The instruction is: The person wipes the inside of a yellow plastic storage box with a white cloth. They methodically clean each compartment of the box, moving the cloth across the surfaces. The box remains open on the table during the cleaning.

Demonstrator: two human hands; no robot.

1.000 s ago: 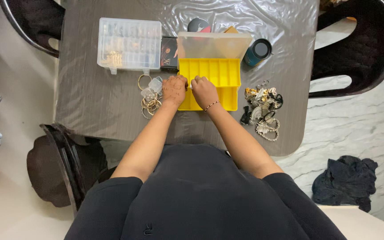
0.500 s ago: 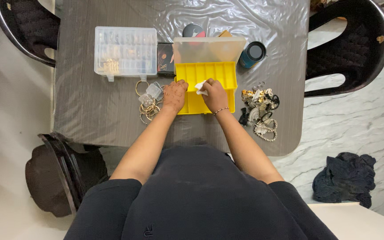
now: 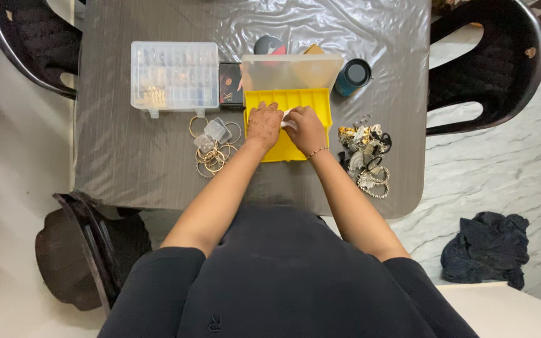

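- The yellow organizer box (image 3: pixel 295 128) lies open at the counter (image 3: pixel 126 156) centre; its compartments look empty.
- Right hand (image 3: pixel 307 130) fingers pinch a white cloth (image 3: pixel 288 120) inside it; left hand (image 3: pixel 263 125) presses its left side, fingers together.
- Right of the box, the jewellery pile (image 3: pixel 365 156) waits unsorted; bangles (image 3: pixel 211 153) lie left.

Far left part of my table (image 3: pixel 126 163), which is grey under a glossy plastic cover: clear compartment box (image 3: pixel 174 76), lid shut, small gold pieces inside. Just right of it, a small dark box (image 3: pixel 231 84). Below these, a loose cluster of gold bangles (image 3: pixel 214 149) with two small clear containers (image 3: pixel 211 135) lying on them. Far edge: teal cylindrical tin (image 3: pixel 352 76). Right edge: tangled pile of jewellery (image 3: pixel 367 155), gold, silver and black. Black chairs (image 3: pixel 488 59) at both far corners. Dark cloth (image 3: pixel 486 250) crumpled on my marble floor, right.
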